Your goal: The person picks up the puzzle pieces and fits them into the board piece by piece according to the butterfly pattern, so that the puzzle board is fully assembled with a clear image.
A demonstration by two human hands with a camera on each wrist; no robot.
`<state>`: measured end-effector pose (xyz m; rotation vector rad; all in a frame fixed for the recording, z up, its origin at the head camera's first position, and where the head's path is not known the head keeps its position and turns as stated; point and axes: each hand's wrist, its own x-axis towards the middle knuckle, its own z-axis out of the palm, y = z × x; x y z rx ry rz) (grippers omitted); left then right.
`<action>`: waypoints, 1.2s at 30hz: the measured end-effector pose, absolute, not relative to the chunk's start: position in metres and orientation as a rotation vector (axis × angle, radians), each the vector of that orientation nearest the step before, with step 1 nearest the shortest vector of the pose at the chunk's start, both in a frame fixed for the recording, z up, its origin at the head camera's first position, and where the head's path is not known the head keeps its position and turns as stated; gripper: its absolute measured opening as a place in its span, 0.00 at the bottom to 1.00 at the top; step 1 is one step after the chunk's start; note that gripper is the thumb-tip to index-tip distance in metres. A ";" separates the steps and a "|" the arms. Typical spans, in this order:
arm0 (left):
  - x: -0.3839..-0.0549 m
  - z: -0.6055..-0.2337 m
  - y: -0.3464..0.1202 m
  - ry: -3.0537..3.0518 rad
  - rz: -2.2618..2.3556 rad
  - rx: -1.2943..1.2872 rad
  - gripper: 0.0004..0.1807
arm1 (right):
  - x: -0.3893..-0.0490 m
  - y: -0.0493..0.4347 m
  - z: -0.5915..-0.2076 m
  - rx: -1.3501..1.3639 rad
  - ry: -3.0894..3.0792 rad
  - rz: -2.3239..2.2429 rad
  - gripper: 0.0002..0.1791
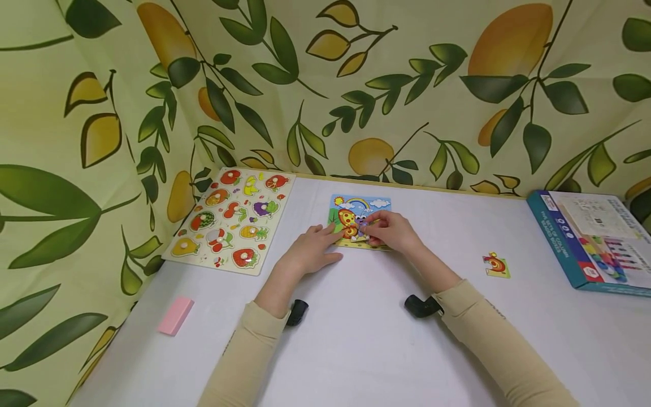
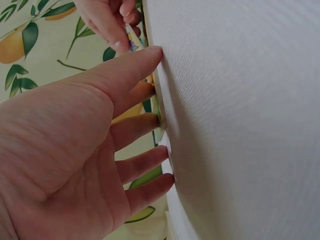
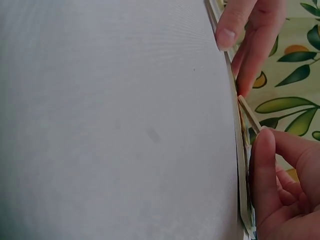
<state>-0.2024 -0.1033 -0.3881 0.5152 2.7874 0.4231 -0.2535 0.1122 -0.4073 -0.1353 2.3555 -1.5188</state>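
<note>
the counter [image 1: 356, 350] carries everything. well right of the right hand [image 1: 391, 232] lies a blue box [image 1: 590, 243]; well left of the left hand [image 1: 312, 249] lies a fruit board [image 1: 231, 220]. between and under both hands sits the rainbow puzzle [image 1: 362, 204]. the left hand rests flat, fingers straight, on the puzzle's left edge. the right hand pinches a piece [image 3: 248, 114], tilted, over the puzzle. nearer than the left hand lies a pink block [image 1: 175, 315]. right of the right hand lies a loose piece [image 1: 496, 265].

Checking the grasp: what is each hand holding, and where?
Right hand pinches a puzzle piece by its edge; left hand holds nothing, fingers flat on the puzzle board.
</note>
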 end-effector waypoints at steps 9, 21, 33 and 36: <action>-0.202 -0.389 -0.104 2.783 0.414 0.519 0.33 | -0.253 0.112 -0.409 -0.204 2.488 -1.384 0.18; -0.199 -0.385 -0.100 2.780 0.277 0.570 0.32 | -0.253 0.111 -0.409 -0.203 2.525 -1.345 0.17; -0.199 -0.386 -0.100 2.799 0.245 0.582 0.31 | -0.251 0.110 -0.407 -0.247 2.602 -1.304 0.15; -0.199 -0.387 -0.100 2.801 0.239 0.582 0.31 | -0.252 0.110 -0.407 -0.249 2.600 -1.299 0.15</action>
